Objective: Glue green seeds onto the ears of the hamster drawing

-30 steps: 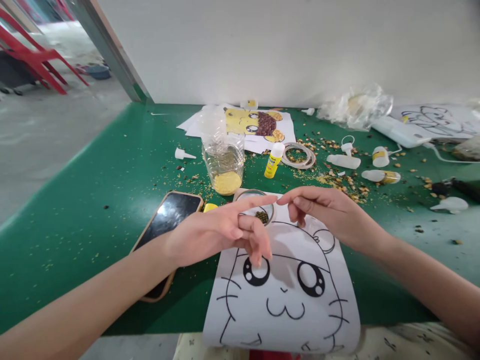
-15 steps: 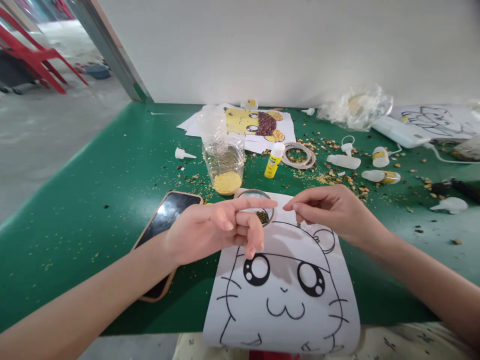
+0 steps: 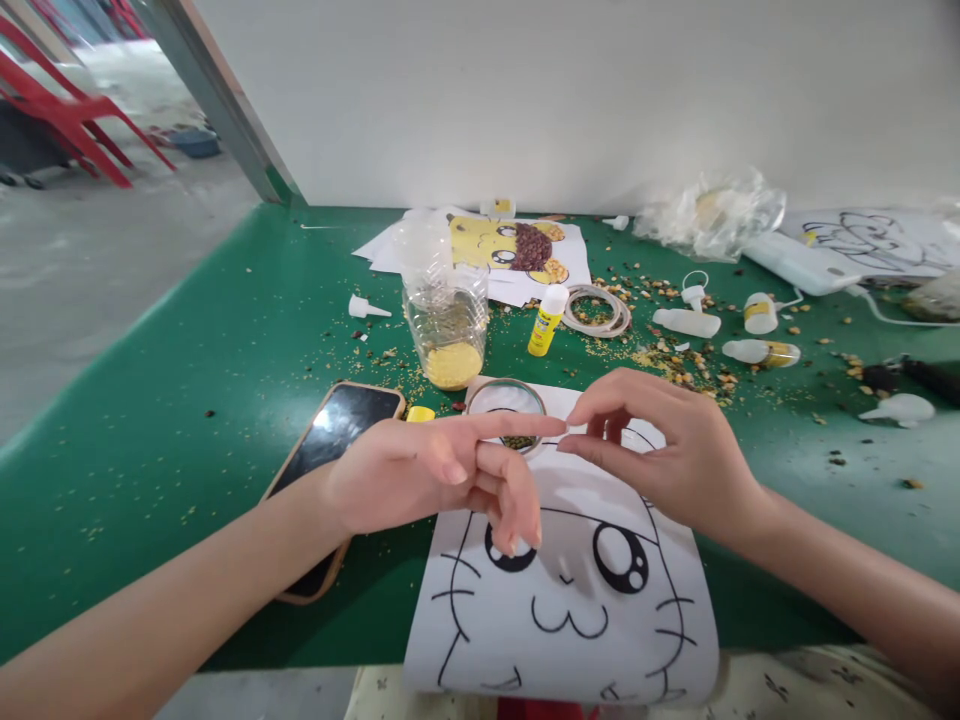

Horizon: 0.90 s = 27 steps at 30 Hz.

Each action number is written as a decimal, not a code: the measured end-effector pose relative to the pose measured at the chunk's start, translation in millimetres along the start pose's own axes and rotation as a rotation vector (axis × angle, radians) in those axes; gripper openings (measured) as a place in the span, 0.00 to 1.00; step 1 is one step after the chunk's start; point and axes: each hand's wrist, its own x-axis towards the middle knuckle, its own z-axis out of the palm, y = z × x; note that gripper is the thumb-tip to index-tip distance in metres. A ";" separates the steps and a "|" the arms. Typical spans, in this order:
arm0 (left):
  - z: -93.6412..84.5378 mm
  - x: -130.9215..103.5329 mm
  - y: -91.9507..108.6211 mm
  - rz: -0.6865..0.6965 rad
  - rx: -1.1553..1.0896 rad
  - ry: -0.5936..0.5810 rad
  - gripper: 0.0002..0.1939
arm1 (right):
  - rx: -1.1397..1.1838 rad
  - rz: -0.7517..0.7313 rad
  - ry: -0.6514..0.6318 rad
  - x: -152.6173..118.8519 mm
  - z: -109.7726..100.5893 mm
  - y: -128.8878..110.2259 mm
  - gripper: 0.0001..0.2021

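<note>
My left hand (image 3: 435,475) hovers above the drawing, palm toward me, its index finger stretched out and the others loosely curled, with nothing in it. From the right, my right hand (image 3: 652,440) meets that fingertip, its thumb and index finger parted around the tip; nothing else shows between them. Below lies a white sheet with a cartoon animal outline (image 3: 570,600), its lower edge bending over the table's front. A round shallow dish (image 3: 541,395) stands at the sheet's top, partly hidden by my left index finger. Small green beans (image 3: 519,442) lie in it.
A phone (image 3: 322,450) lies left of the sheet. Behind stand a clear plastic jar (image 3: 446,320) with yellow grains and a yellow glue stick (image 3: 547,320). Glue bottles (image 3: 686,322), a tape ring (image 3: 596,312) and scattered seeds cover the right. A seed-decorated picture (image 3: 487,240) lies behind.
My right hand has moved slightly left, its thumb and index finger spreading to meet my left index fingertip. My left hand has dropped a little, uncovering a yellow cap by the phone.
</note>
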 end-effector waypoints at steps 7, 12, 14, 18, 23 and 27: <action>2.2 0.0 -0.5 0.010 0.008 0.002 0.38 | -0.353 -0.244 0.018 -2.9 0.0 -1.4 0.09; 1.7 -0.4 -0.6 -0.001 -0.018 0.011 0.36 | -0.491 -0.253 -0.009 -2.4 0.4 -7.1 0.08; 2.2 -0.6 -0.6 0.004 -0.025 0.009 0.35 | -0.510 -0.258 -0.030 -3.1 1.1 -7.1 0.09; 3.5 -0.7 -1.3 0.008 -0.017 0.009 0.35 | -0.532 -0.266 -0.047 -3.4 2.1 -5.9 0.09; 1.9 -0.9 -1.9 0.019 -0.033 0.021 0.36 | -0.524 -0.263 -0.061 -2.1 3.1 -6.7 0.10; 0.2 -1.1 -0.5 0.013 -0.041 -0.001 0.37 | -0.481 -0.272 -0.032 -1.3 4.9 -6.4 0.09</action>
